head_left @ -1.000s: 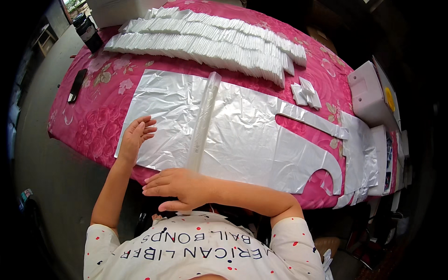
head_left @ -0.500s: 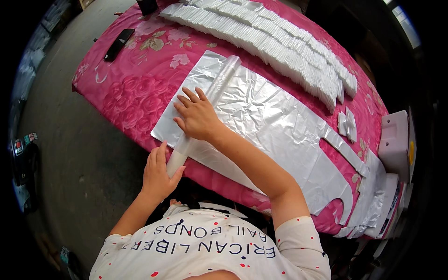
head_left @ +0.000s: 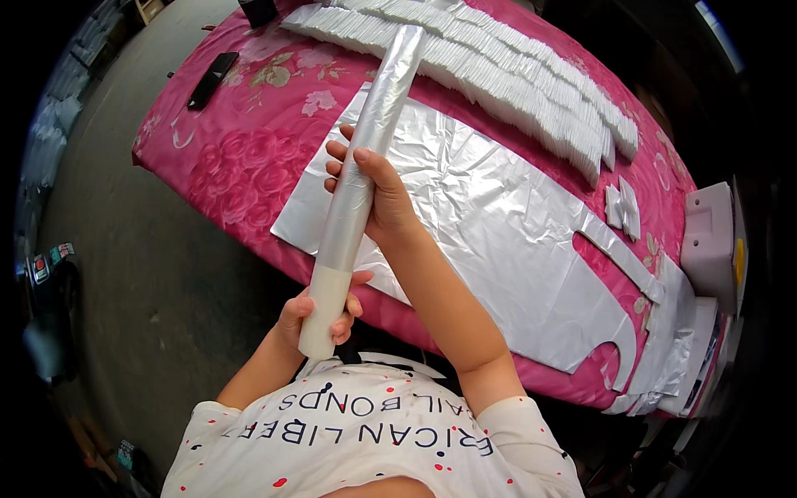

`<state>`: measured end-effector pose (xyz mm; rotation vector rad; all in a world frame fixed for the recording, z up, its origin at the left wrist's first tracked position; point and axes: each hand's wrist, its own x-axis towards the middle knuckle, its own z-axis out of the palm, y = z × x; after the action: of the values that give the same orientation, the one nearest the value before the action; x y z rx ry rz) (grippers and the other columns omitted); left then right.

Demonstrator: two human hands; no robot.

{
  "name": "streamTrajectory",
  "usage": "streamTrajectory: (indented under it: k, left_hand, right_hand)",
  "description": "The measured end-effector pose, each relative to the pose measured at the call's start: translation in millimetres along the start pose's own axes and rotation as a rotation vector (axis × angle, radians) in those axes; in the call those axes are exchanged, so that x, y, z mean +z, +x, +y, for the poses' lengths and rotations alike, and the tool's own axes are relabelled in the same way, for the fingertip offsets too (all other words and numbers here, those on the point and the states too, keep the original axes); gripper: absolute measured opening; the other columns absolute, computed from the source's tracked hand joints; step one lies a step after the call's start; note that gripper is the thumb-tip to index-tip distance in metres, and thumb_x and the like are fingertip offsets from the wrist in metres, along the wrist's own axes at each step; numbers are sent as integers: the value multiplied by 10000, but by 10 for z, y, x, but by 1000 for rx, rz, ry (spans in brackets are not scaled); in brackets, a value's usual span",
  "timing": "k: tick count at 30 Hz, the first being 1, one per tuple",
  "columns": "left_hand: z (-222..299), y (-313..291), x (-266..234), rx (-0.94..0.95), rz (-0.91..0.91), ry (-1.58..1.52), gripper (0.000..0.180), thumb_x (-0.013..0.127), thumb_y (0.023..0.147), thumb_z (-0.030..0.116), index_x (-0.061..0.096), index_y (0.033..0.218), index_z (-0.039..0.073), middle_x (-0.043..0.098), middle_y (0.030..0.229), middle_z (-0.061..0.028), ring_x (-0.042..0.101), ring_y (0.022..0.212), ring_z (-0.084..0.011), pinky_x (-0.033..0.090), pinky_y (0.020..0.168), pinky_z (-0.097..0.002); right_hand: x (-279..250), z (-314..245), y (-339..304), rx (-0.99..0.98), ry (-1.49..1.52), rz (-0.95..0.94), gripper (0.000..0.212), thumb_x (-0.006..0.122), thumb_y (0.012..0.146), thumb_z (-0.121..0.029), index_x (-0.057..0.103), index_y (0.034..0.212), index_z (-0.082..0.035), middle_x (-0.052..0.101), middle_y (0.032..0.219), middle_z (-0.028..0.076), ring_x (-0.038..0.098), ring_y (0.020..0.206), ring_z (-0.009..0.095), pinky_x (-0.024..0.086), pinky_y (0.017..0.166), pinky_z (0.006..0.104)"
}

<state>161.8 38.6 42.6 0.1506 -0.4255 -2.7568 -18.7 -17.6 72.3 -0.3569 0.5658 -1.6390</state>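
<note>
Left hand (head_left: 320, 315), nearest item: fingers curled shut around the bare white core end of the roll of clear plastic film (head_left: 359, 178), close in front of my chest. I grip there because the core gives a firm hold where the film would slip. Wrist low, forearm rising from lower left.

Right hand (head_left: 371, 195), next out: closed around the middle of the same roll, thumb on top, fingers wrapped behind. Arm stretched forward from my right shoulder, elbow slightly bent. Two grips well apart along the tube hold its length steady, I judge.

Roll itself: lifted off the table, slanting from my left hand up and away, its far tip passing over the row of folded white pieces (head_left: 498, 75).

Flat clear plastic sheet (head_left: 498, 232): spread on the pink floral tablecloth (head_left: 249, 158) beneath the roll, running from near left to far right, with curved cut-outs and a strap-like strip at its right end. Laid flat, I take it, so it stays smooth.

Two small white folded items (head_left: 623, 203): right of the sheet, just beyond it.

White box (head_left: 710, 241): far right table edge.

Black flat object (head_left: 212, 79): far left on the cloth, well apart from the rest.
</note>
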Motion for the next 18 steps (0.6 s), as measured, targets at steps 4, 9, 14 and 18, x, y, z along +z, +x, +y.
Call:
streamTrajectory:
  k: [4,9,14,18]
  left_hand:
    - [45,309,109,-236,-76,-36,840,598,739,317,227,1360,-110,583,1051,-224,603,784,-179,515,623,-286]
    - [-48,505,249,-98,398,1048,610,567,837,461,447,1215,-2,597,968,-121,575,755,-132,478,665,-256]
    - [-241,644,243,-87,493,1091,442,605,845,341,514,1130,15,601,832,-72,574,704,-114,465,628,-260]
    - [-289,704,329,-87,482,1393,402,638,799,243,524,1106,10,589,759,-58,567,646,-116,464,589,-268]
  right_hand:
    - [-8,-410,-266,-93,-82,-1,635,687,753,-228,346,1236,3,549,878,61,582,770,139,512,714,308]
    - [-210,-462,-533,-242,-412,269,602,707,751,-199,364,1186,38,546,868,88,595,771,165,514,697,313]
    - [-323,-494,-707,-277,-438,311,600,713,752,-207,375,1178,46,546,898,99,599,779,173,510,702,317]
    - [-353,-571,-785,-298,-421,276,584,710,752,-201,376,1169,35,548,880,91,596,784,170,508,710,314]
